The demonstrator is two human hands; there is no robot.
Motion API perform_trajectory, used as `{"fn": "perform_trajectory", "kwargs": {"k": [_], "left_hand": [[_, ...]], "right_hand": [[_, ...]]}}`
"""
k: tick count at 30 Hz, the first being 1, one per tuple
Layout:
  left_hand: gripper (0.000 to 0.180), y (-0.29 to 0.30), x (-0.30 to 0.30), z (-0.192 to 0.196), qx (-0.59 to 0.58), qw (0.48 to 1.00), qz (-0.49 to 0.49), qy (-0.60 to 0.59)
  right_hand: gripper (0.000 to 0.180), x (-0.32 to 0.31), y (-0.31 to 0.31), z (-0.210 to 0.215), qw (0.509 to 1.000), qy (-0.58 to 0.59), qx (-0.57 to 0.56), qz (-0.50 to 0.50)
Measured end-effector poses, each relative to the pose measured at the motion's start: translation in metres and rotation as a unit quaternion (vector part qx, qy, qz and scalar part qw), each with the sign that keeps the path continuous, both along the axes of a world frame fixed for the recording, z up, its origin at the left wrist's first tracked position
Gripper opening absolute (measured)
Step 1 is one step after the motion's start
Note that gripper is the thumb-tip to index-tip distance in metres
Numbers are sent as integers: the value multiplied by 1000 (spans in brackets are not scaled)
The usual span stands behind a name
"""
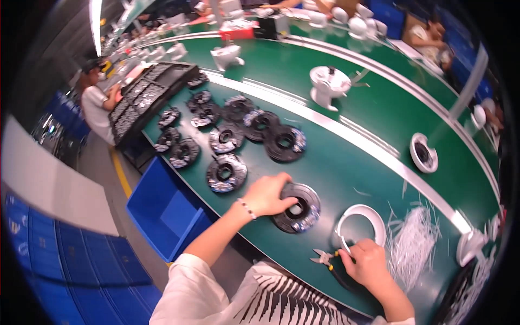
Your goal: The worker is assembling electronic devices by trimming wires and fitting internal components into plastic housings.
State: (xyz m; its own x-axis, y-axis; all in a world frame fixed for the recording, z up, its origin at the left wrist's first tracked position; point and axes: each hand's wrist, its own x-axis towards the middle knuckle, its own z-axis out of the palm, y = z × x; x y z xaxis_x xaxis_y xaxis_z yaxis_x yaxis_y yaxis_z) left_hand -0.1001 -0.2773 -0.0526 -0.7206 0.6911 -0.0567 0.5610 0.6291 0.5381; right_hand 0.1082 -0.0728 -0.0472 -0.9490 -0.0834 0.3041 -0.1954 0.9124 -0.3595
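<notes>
My left hand (268, 195) grips the left rim of a round black part (309, 221) with a hole in its middle and small electronic pieces along its edge. It lies flat or nearly flat on the green bench. At the right, my right hand (369, 262) has its fingers curled on the near edge of a white ring (377, 222), which looks slightly tilted. Cutting pliers (323, 258) with yellow and black handles lie beside that hand, jaws pointing left. Part of their handles runs close under the hand.
Several similar black round parts (226, 173) lie further left on the bench. Beyond them is a black tray (149, 97). A pile of white strips (414, 244) is at the right. White housings (329, 86) stand on the green conveyor. A blue bin (168, 211) sits below the bench edge.
</notes>
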Motion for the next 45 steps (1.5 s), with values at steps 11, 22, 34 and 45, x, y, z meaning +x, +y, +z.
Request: {"fn": "perform_trajectory", "kwargs": {"k": [11,22,34,45], "left_hand": [[25,0,-9,3,214,923,65,-313],[27,86,17,-13,437,851,24,-290],[64,109,46,-26,407,586,-168,-680],[50,114,48,-28,403,496,-38,-769]], "right_hand": [[124,-47,30,31,976,-211,26,51],[98,-50,61,16,807,83,-570,-129],[113,-36,22,-9,933,80,-259,-238],[109,-36,16,4,956,96,-237,-140]]}}
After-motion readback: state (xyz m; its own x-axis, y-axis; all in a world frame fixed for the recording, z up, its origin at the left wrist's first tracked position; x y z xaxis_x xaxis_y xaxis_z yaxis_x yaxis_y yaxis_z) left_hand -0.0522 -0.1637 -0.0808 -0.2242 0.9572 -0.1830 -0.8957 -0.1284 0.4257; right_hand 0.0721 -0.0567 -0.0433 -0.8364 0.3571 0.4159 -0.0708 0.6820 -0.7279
